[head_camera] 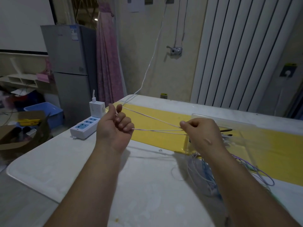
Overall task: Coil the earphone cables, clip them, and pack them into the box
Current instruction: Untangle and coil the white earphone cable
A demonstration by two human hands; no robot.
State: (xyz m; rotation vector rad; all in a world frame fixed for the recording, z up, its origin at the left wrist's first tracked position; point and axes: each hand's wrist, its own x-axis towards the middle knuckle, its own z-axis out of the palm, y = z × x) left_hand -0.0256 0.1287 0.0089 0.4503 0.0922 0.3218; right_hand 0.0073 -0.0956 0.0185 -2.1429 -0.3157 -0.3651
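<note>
Grip: left hand (114, 126) and right hand (201, 133) each pinched the pink cable (157, 130), taut between them.
Progress: coiling looked barely begun; clipping, packing and the cable pile (206, 174) were left.

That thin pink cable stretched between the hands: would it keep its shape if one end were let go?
Probably not. The earphone cable looks straight only because the left hand and right hand pull it taut. The loose cables on the table curl limply, so it is likely floppy. It is very thin, so probably light and quick to tangle.
</note>
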